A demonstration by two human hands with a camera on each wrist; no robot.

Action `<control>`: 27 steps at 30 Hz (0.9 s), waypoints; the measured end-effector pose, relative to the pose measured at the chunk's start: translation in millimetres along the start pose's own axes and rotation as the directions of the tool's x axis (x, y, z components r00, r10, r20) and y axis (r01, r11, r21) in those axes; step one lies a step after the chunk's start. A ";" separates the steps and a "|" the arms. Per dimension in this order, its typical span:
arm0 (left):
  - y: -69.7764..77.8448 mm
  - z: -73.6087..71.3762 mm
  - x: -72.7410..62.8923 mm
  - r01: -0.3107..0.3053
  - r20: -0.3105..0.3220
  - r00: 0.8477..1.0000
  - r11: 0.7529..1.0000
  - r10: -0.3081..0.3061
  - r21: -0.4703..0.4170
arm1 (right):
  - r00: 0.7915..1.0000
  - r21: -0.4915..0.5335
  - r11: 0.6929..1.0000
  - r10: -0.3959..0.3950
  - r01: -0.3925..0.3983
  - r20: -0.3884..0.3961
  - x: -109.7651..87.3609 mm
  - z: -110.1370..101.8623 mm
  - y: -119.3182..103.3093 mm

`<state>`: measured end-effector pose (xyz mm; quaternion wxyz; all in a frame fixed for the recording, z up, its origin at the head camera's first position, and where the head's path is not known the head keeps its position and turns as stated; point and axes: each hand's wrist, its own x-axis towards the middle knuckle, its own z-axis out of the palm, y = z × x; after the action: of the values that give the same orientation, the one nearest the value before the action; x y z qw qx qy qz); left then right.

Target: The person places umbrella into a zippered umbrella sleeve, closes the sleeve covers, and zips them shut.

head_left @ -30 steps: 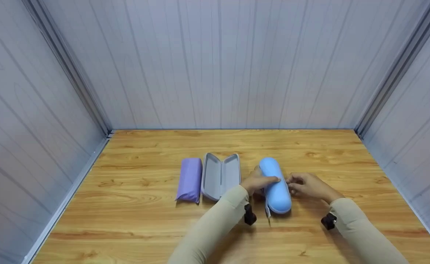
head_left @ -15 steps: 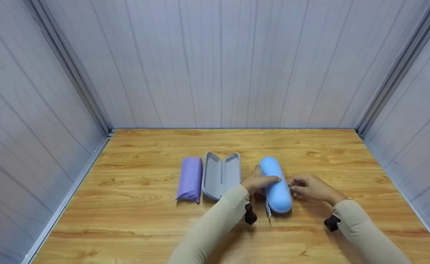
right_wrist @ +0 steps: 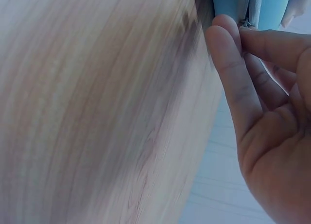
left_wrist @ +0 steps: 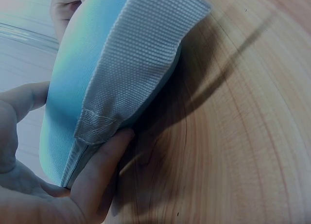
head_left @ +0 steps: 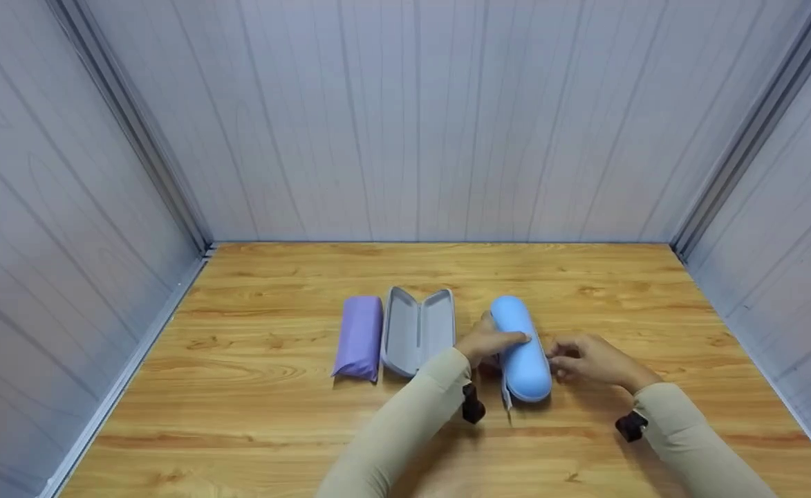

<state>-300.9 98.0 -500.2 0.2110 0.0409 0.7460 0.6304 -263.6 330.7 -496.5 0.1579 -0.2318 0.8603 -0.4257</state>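
A light-blue hard glasses case [head_left: 519, 360] with rounded ends lies on the table, right of the middle. My left hand [head_left: 489, 342] grips it from its left side, thumb over the top. In the left wrist view, fingers of that hand also press low on its side, close to a grey fabric strap [left_wrist: 138, 49]. My right hand [head_left: 595, 361] is at the case's right side. In the right wrist view its thumb and fingertips pinch at the zipper slider [right_wrist: 246, 24], between two grey zipper tapes; the pull itself is hidden by the fingers.
Left of the blue case, an open grey glasses case [head_left: 435, 332] lies with its inside up. Beside that one is a purple wrapped packet [head_left: 359, 337]. Pale panel walls [head_left: 405, 124] enclose the wooden table [head_left: 253, 415] at the back and both sides.
My right hand has slid a short way along the case's right side, toward me and slightly right. My left hand keeps its grip, and the case stays in place.
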 end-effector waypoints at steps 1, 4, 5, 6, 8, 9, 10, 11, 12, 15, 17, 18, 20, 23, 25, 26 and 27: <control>0.2 0.4 0.2 0.005 -0.003 1.000 1.000 -0.005 -0.002 | 1.000 -0.001 1.000 -0.003 0.003 0.002 -0.4 -0.2 -0.9; 0.6 1.0 0.9 0.009 -0.004 1.000 1.000 -0.009 -0.005 | 1.000 -0.013 1.000 -0.014 0.014 0.011 -1.4 -1.2 -2.7; 0.6 1.0 1.2 0.009 -0.004 1.000 1.000 -0.009 -0.003 | 1.000 -0.017 1.000 -0.017 0.017 0.016 -1.8 -1.8 -3.2; 0.6 0.9 1.5 0.009 -0.007 1.000 1.000 -0.009 0.001 | 1.000 -0.024 0.999 -0.022 0.023 0.021 -2.0 -2.2 -3.6; 0.5 0.5 2.0 0.009 -0.010 1.000 1.000 -0.009 0.016 | 0.999 -0.047 0.998 -0.035 0.036 0.030 -2.4 -3.0 -4.3; 0.3 0.3 2.2 0.010 -0.012 1.000 1.000 -0.010 0.021 | 0.999 -0.055 0.998 -0.038 0.040 0.036 -2.6 -3.3 -4.6; 0.1 0.1 2.3 0.013 -0.014 1.000 1.000 -0.013 0.026 | 0.998 -0.062 0.997 -0.043 0.045 0.041 -2.8 -3.6 -5.0; 0.0 -0.2 2.2 0.018 -0.016 1.000 0.999 -0.017 0.030 | 0.998 -0.067 0.997 -0.044 0.047 0.045 -3.1 -3.7 -5.4; 0.0 -0.5 2.0 0.021 -0.018 1.000 0.999 -0.020 0.032 | 0.998 -0.072 0.996 -0.047 0.051 0.050 -3.3 -3.9 -5.5; 0.0 -0.8 1.1 0.020 -0.013 1.000 0.999 -0.020 0.025 | 0.997 -0.068 0.997 -0.042 0.046 0.060 -4.0 -4.3 -6.3; 0.1 -0.9 0.9 0.015 -0.008 1.000 1.000 -0.015 0.022 | 0.997 -0.063 0.997 -0.035 0.039 0.067 -4.6 -4.9 -6.9; 0.0 -0.8 1.0 0.013 -0.007 1.000 1.000 -0.013 0.022 | 0.997 -0.060 0.998 -0.032 0.036 0.073 -4.9 -5.3 -7.2; 0.0 -0.6 1.3 0.011 -0.004 1.000 1.000 -0.011 0.019 | 0.996 -0.050 0.998 -0.024 0.028 0.087 -5.3 -6.2 -7.9; -0.6 -0.6 1.9 0.010 -0.002 1.000 1.000 -0.010 0.014 | 0.994 -0.044 0.999 -0.019 0.024 0.112 -5.7 -7.5 -8.3; -0.7 -0.6 2.0 0.011 0.001 1.000 1.000 -0.011 0.010 | 0.991 -0.045 0.999 -0.019 0.025 0.131 -5.9 -8.3 -8.3; -0.7 -0.6 1.9 0.014 0.001 1.000 1.000 -0.014 0.008 | 0.990 -0.047 0.999 -0.020 0.026 0.140 -5.9 -8.7 -8.1; -0.6 -0.6 1.8 0.018 0.000 1.000 1.000 -0.018 0.010 | 0.989 -0.050 0.998 -0.019 0.027 0.147 -6.1 -9.1 -8.1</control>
<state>-302.6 98.0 -501.2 0.2165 0.0350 0.7494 0.6248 -260.6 335.6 -484.2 0.2098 -0.2763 0.8543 -0.3870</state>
